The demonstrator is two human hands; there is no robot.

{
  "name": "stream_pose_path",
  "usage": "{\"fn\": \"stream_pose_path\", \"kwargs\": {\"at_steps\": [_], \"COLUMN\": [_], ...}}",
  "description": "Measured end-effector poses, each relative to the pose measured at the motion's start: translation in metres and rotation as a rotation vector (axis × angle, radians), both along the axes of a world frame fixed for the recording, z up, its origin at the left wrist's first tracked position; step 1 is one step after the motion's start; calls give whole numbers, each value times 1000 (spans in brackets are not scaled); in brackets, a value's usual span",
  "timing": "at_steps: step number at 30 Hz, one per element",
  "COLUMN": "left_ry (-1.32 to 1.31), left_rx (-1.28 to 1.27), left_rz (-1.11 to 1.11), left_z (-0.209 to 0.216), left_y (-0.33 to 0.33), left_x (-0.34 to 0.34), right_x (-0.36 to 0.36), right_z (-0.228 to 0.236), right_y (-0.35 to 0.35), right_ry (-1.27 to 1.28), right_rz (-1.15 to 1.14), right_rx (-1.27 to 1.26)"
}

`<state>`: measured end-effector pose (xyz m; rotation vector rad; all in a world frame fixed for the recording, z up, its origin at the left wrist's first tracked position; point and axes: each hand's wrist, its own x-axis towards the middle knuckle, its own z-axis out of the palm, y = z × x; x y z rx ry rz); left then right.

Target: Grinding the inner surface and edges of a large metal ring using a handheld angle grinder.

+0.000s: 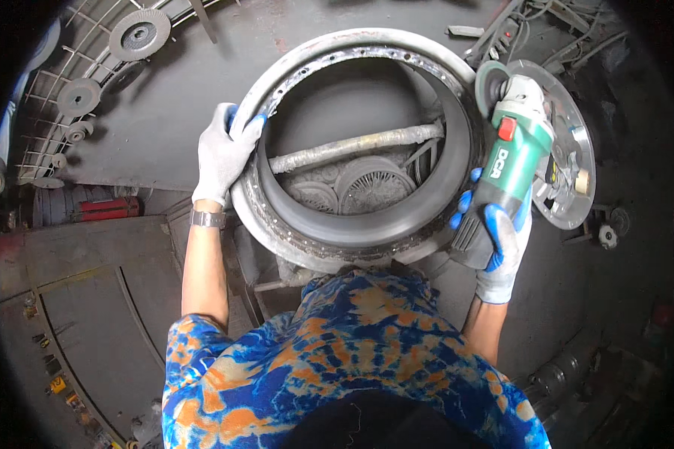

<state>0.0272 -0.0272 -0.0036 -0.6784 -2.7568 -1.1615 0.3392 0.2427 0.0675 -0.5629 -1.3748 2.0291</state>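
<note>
A large metal ring (367,230), like a wheel rim, is in front of my body, with a pale outer flange and a row of small holes around it. My left hand (223,157), in a grey and blue work glove, grips the ring's upper left edge, the thumb on top. Closed round the body of a green angle grinder (518,153) is my gloved right hand (504,251). The grinder points away from me just right of the ring. Its abrasive disc (492,88) is at the ring's right edge; whether they touch I cannot tell.
A wire rack (49,97) at the far left carries several grinding discs (139,34). Behind the grinder is a round metal dish (577,206) with small items. Cables (528,30) lie at the upper right. Through the ring a dusty bar (359,144) shows.
</note>
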Motion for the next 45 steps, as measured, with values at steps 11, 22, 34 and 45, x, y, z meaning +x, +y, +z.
{"fn": "stream_pose_path", "kwargs": {"at_steps": [11, 22, 34, 45], "left_ry": [114, 124, -415, -952], "left_rx": [69, 401, 640, 1377], "left_rz": [-9, 126, -88, -148], "left_z": [26, -15, 6, 10], "left_y": [15, -5, 60, 111], "left_x": [38, 22, 178, 172], "right_x": [53, 37, -51, -102], "right_z": [-9, -18, -25, -26], "right_y": [-8, -14, 18, -4], "right_ry": [23, 31, -110, 131], "right_rz": [-107, 56, 505, 825], "right_rx": [52, -15, 279, 513]}}
